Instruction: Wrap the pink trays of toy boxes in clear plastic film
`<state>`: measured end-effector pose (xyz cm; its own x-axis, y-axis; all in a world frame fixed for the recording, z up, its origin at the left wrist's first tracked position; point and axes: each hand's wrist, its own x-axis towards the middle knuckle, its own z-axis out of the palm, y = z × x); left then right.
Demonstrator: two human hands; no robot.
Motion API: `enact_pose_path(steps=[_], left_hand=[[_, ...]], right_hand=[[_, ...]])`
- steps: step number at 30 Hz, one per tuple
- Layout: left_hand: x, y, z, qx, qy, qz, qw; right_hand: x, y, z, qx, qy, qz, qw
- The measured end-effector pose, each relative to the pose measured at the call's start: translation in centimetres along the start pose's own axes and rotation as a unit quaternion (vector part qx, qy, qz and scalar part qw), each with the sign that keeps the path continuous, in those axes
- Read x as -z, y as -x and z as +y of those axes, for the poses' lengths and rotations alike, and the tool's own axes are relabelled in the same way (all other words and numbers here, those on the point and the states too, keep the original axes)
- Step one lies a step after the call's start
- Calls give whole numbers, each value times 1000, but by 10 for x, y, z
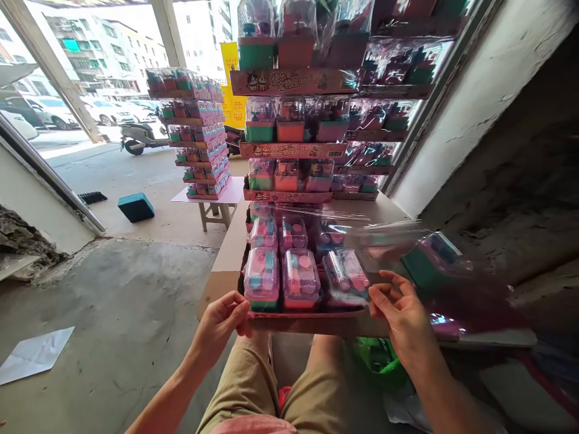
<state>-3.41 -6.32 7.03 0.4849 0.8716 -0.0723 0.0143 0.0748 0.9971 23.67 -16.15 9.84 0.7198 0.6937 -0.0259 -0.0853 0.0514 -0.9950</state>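
Observation:
A shallow display tray (312, 314) lies in front of me, holding rows of clear-lidded boxes (302, 277) with pink and teal pieces inside. Clear plastic film (389, 236) stretches over the tray's back and right side, partly smeared by motion. My left hand (226, 314) is at the tray's front left corner, thumb and fingers pinched; what they grip is too thin to make out. At the front right corner, my right hand (402, 307) pinches the film between thumb and forefinger, its other fingers loosely curled.
Behind the tray rise wrapped stacks of similar trays (294, 150). Another stack (199, 126) stands on a stool (212, 211). A separate teal-based box (427, 259) sits right, near more film. Below are a green bag (380, 361) and, on the floor left, a teal block (136, 207).

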Motion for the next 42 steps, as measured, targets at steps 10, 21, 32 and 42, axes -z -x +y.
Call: enact_pose_path(steps=[10, 21, 32, 42], left_hand=[[-3, 1, -9, -21, -22, 47, 998], [-4, -3, -18, -25, -4, 14, 1000], [0, -4, -27, -17, -107, 42, 993], [-6, -6, -43, -67, -206, 135, 967]], right_hand=[[17, 31, 5, -118, 64, -129, 982], [20, 9, 32, -60, 143, -135, 979], [27, 3, 60, -49, 187, -48, 980], [28, 4, 75, 3, 194, -30, 980]])
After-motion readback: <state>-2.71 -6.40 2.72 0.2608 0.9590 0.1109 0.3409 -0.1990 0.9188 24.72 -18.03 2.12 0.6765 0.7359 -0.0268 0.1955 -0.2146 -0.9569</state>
